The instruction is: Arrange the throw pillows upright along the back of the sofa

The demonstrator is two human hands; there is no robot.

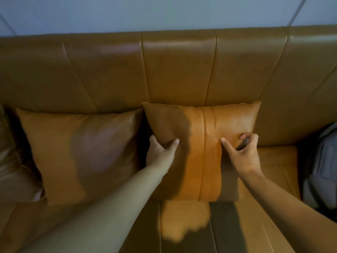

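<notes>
A: Tan leather sofa (173, 70) across the whole view, backrest in stitched panels, seat cushions below.

B: And along the backrest?

A: Two throw pillows, both upright. Left pillow (82, 152) leaned against the back, untouched. Centre pillow (209, 143), with a vertical seam band down its face, stood just beside it, top edge touching the backrest.

B: Off to the right?

A: Grey fabric bundle (321, 170) at the seat's end, too dim to identify.

B: Hands?

A: Left hand (160, 152) clamped on the centre pillow's left edge, thumb on the front, other fingers hidden behind. Right hand (244, 152) at the right side, fingers (223, 142) pinching the leather face.
</notes>
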